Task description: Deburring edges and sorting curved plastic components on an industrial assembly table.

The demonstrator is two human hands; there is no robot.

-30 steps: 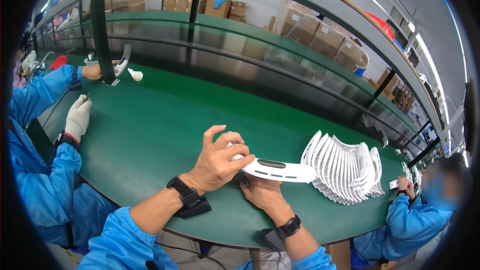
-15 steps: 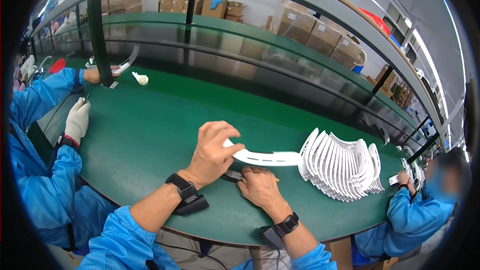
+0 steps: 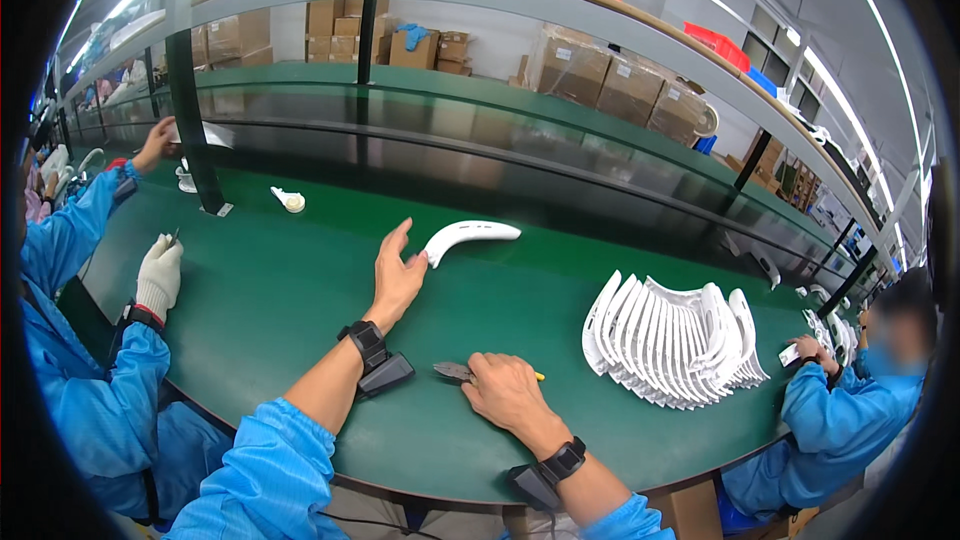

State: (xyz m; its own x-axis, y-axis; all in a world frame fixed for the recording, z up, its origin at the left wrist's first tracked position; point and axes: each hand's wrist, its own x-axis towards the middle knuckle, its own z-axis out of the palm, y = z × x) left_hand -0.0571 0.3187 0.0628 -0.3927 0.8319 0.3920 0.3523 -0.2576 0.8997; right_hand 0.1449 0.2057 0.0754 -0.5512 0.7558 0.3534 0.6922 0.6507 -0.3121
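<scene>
Right hand [image 3: 505, 390]: near table edge, grip closed on small grey metal tool [image 3: 453, 371].
Left hand [image 3: 396, 275]: open wide, fingertips beside curved white plastic piece [image 3: 468, 235].
Piece: mid-table, long axis left-right, tip right.
Boxes: brown cardboard cartons [image 3: 600, 80], white labels, far shelf.

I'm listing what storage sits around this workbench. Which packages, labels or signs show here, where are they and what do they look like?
Brown cardboard boxes: stacked far behind the upper shelf, left of centre.
Plastic-wrapped cartons: beyond the shelf, right of centre; tan, with small pale labels.
Red crate: on the shelf, upper right; flat, rectangular.
Blue bin: just right of it.
No signs or screens that I can make out.
</scene>
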